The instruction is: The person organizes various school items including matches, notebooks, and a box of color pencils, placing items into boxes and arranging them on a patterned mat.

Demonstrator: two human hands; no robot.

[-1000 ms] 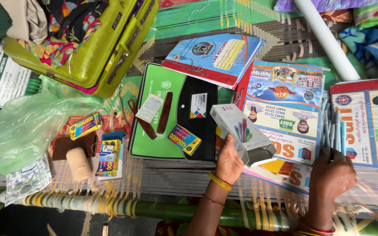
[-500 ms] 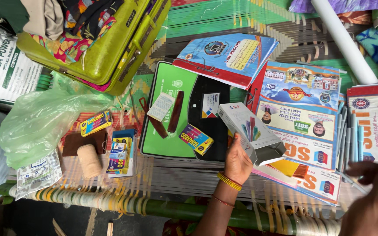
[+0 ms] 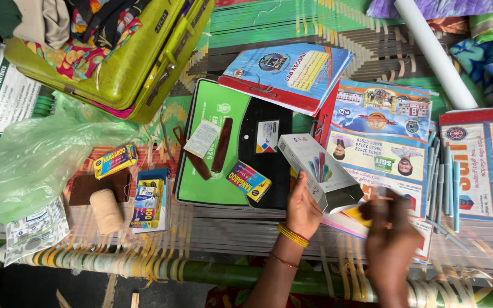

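Left hand (image 3: 302,206) steadies a long pale grey carton (image 3: 319,171), fingers curled against its near side just behind the open mouth; the grip reads as a loose cupping hold rather than a tight clamp. Carton lies flat, long axis running diagonally from up and to the left of that hand down toward the right hand, with the open end pointing at the right hand. Coloured pens show inside through its window. Right hand (image 3: 390,234) sits just beside the open end, motion-blurred; whether its fingers are spread or pinched on something I cannot tell, though a yellow patch shows under it. So the mouth of the carton lies between the two hands, the left touching, the right nearest the opening. Beyond the right hand, further right, a loose row of blue-grey pens (image 3: 445,183) lies on printed booklets (image 3: 383,122), shafts roughly parallel, pointing away from the body. Left of the left hand: a small orange and blue box (image 3: 249,181) on a green and black folder (image 3: 212,148). Well off to the left, a roll of tan thread (image 3: 106,210) and a green plastic bag (image 3: 35,159).
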